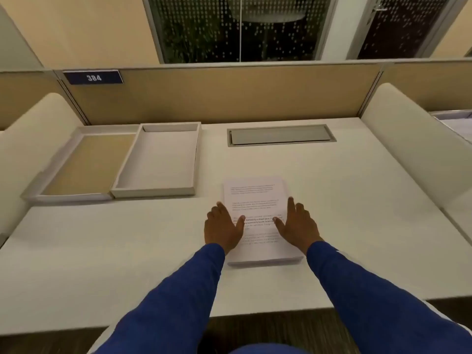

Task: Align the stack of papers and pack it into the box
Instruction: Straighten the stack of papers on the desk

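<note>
A stack of printed white papers (258, 200) lies flat in the middle of the white desk (357, 200). My left hand (223, 227) presses against the stack's left edge, fingers spread, thumb resting on the top sheet. My right hand (297, 224) lies against the right edge in the same way, thumb on the paper. Neither hand has lifted the stack. An open, empty white box (158, 159) sits at the back left of the desk. Its lid (84, 167) lies upside down beside it on the left, showing a brown inside.
A grey cable hatch (281, 135) is set into the desk behind the papers. A tan partition (229, 93) with a blue "384" sign (93, 77) closes the back. Rounded cream dividers (408, 149) stand at both sides. The desk's front edge runs below my forearms.
</note>
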A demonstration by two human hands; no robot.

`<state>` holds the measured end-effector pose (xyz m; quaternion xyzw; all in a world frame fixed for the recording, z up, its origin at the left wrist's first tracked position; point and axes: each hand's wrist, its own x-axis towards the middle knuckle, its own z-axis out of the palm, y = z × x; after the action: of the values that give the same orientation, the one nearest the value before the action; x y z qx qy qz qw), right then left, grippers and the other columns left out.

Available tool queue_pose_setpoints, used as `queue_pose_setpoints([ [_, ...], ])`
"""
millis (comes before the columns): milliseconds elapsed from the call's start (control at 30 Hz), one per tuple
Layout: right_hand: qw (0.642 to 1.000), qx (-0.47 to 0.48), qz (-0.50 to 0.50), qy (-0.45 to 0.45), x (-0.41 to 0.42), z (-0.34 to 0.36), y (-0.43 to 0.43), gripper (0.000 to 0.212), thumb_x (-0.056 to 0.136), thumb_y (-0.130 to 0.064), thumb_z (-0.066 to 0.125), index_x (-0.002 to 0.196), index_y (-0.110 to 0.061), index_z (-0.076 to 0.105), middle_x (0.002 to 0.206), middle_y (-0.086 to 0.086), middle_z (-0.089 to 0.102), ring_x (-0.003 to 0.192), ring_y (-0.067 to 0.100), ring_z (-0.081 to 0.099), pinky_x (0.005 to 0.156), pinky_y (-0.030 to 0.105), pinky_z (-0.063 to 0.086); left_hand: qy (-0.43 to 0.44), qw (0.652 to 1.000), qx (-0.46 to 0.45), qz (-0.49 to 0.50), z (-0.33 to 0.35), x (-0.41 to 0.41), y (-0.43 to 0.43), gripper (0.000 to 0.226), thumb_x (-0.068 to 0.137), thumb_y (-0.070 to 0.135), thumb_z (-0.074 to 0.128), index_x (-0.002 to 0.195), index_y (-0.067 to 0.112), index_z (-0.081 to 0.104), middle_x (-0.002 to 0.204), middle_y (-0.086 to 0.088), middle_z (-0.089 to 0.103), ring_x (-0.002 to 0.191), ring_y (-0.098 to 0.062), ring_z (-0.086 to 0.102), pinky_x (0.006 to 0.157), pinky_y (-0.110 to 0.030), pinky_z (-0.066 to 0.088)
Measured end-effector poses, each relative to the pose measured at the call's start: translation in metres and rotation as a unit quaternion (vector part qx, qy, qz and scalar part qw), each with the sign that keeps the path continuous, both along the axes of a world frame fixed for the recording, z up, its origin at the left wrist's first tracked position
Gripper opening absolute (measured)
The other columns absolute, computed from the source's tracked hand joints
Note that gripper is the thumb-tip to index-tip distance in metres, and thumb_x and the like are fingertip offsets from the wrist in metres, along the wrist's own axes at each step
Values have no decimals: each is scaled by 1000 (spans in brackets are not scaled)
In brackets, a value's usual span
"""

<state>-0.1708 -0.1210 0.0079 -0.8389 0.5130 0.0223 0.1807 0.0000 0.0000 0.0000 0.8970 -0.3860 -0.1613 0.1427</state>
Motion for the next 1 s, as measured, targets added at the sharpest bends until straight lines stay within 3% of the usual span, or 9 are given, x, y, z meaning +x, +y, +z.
queue_pose_setpoints([
  [100,996,50,-76,-3,2,-8,6,76,100,-55,48,152,-4,28,145,17,43,129,34,49,97,45,49,85,992,4,92,-10,-3,0,72,99,63,43,134,-1,49,136,-16,49,126,-31,48,99,-42,47],
  [200,992,73,-107,8,5,-17,9,63,99,-53,52,136,-2,45,135,16,48,123,33,51,93,42,49,148,981,10,127,-13,-5,-6,66,98,59,50,129,1,53,135,-16,48,127,-32,48,98,-42,48],
  [400,983,98,-152,23,15,-19,4,64,97,-52,54,137,-2,46,139,18,43,128,37,46,96,43,47,265,946,26,187,-8,-1,-23,54,92,47,64,126,6,60,132,-17,57,118,-33,58,92,-35,50],
  [500,980,105,-169,28,19,-20,1,66,97,-52,55,139,-2,44,142,19,40,131,38,44,100,45,47,339,916,12,214,-7,10,-25,42,91,36,66,121,6,64,127,-15,63,110,-31,64,97,-40,58],
  [733,982,100,-158,20,16,-23,1,64,97,-51,56,137,-2,45,139,17,41,130,37,44,97,45,48,327,910,5,256,-3,2,-32,61,88,32,67,139,9,42,140,-16,42,124,-34,49,99,-41,49],
  [867,984,99,-147,11,15,-24,-1,62,97,-49,57,136,-2,45,139,17,42,129,36,44,97,44,48,357,893,-38,270,-4,0,-35,74,86,30,74,146,9,35,143,-18,43,124,-36,52,104,-47,52],
  [1000,986,88,-142,7,16,-25,0,62,98,-48,56,137,-1,45,140,16,42,128,35,45,97,43,48,386,878,-70,273,-3,3,-35,73,84,22,74,144,7,37,140,-18,49,119,-35,58,98,-48,57],
])
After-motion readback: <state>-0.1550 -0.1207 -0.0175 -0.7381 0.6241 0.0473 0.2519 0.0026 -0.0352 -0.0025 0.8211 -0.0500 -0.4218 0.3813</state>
